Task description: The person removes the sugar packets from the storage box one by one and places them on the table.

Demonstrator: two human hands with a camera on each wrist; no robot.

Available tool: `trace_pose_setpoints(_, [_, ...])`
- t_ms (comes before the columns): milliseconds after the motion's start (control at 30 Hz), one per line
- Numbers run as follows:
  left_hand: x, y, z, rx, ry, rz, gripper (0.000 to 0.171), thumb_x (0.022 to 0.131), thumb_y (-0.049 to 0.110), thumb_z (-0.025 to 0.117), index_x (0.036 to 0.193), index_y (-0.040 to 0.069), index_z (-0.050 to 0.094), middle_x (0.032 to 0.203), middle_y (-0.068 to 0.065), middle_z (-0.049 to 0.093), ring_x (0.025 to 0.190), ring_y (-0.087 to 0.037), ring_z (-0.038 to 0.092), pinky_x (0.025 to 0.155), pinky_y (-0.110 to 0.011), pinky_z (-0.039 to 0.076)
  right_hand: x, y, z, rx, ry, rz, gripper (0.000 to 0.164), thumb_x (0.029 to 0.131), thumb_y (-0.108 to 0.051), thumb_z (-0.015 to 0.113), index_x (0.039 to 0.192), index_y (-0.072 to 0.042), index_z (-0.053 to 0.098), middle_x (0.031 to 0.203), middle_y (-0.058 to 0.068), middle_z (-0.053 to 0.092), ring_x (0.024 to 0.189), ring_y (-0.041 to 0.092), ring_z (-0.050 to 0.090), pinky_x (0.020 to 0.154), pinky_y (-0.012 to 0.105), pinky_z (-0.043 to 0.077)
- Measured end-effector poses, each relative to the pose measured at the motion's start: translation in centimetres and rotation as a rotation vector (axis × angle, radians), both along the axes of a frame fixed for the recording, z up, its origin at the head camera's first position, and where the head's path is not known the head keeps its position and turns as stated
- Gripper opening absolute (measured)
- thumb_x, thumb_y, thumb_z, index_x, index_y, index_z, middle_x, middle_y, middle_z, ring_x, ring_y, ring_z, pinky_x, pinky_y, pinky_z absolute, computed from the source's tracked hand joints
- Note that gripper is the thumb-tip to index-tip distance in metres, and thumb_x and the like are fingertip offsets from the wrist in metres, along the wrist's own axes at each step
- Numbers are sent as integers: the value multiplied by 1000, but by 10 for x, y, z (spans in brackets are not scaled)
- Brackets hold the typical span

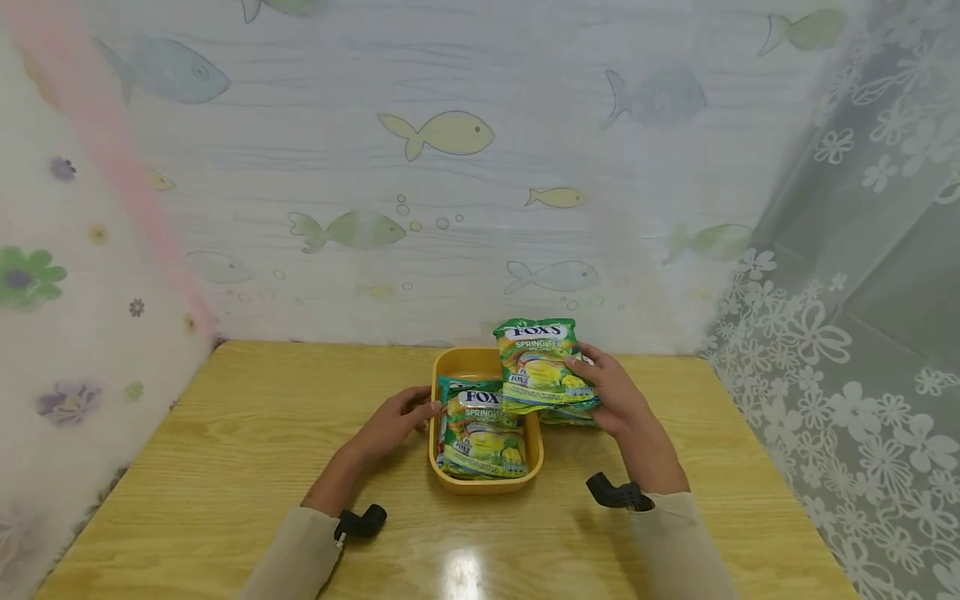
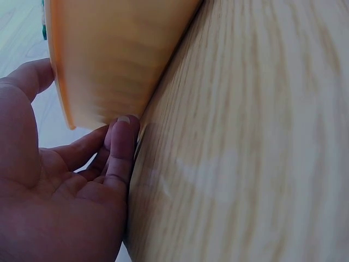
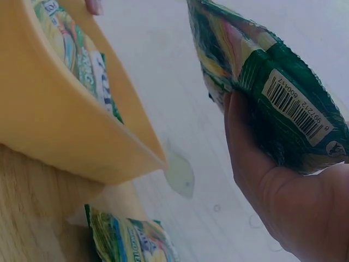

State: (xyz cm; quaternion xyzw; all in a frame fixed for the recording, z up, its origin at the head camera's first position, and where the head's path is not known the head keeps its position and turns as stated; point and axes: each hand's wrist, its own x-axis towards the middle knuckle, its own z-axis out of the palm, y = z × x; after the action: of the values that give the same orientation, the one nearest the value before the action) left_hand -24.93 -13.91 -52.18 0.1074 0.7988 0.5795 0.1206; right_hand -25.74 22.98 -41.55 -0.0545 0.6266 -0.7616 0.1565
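Nearest the wearer on one side, the left hand [image 1: 393, 423] has a loose grip on the side of a yellow box [image 1: 487, 486]: thumb over the rim, part-curled fingers low on the outer wall. That steadies one side only. A hard push from the opposite side could turn or slide the box on the smooth-looking desk [image 1: 225, 467], and the thumb lies where a bag coming down could trap it.

Between the hands, inside the box, lies a green FOX'S bag [image 1: 483, 442], with the edge of what looks like another under it. The plastic is glossy, so anything laid on top may well slip askew.

Farther out, the right hand [image 1: 617, 396] is closed round a second FOX'S bag [image 1: 536, 367] by its edge, thumb on the printed front — the bag raised and tilted, reaching over the box's near rim on that side. Such an edge hold could let it twist or sag; brought over too low, its bottom seam might snag the rim.

Below the right hand, just outside the box, a loose bag [image 3: 133, 240] rests on the desk — easily nudged by a dropping wrist. Behind everything hangs a fish-printed sheet [image 1: 450, 250].
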Motion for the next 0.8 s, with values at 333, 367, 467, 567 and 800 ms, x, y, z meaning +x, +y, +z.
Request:
trace_pose_setpoints(333, [0, -1, -2, 5, 8, -4, 71, 107, 53, 60, 161, 11, 44, 145, -11, 59, 114, -22, 63, 101, -46, 50, 0, 15, -2, 29, 8, -2, 65, 115, -26, 49, 167, -3, 17, 113, -2, 71, 99, 11, 74, 82, 32, 62])
trace_pose_setpoints(367, [1, 0, -2, 5, 7, -6, 71, 107, 53, 60, 161, 11, 43, 145, -11, 59, 115, -22, 63, 101, -46, 50, 0, 17, -2, 31, 9, -1, 65, 115, -26, 49, 167, -3, 18, 114, -2, 71, 99, 12, 74, 82, 32, 62])
trace_pose_setpoints(467, [1, 0, -1, 3, 14, -2, 70, 107, 52, 59, 161, 10, 43, 146, -11, 59, 116, -22, 63, 101, -45, 51, -2, 22, -3, 27, 13, 9, 66, 116, -27, 48, 168, -4, 15, 115, -2, 71, 100, 12, 74, 83, 33, 62])
trace_pose_setpoints(567, [2, -1, 2, 7, 16, 0, 70, 108, 51, 59, 161, 10, 43, 146, -11, 59, 116, -22, 63, 102, -46, 51, -3, 27, -3, 4, 16, 12, 66, 115, -28, 48, 168, -6, 15, 117, -2, 70, 101, 13, 73, 83, 33, 62])
trace_pose_setpoints(800, [2, 1, 1, 4, 6, 3, 70, 107, 51, 60, 161, 9, 44, 145, -11, 59, 114, -22, 63, 102, -45, 51, -4, 40, -4, -27, 26, 25, 66, 116, -26, 46, 169, -5, 12, 123, -2, 68, 108, 13, 72, 88, 33, 61])
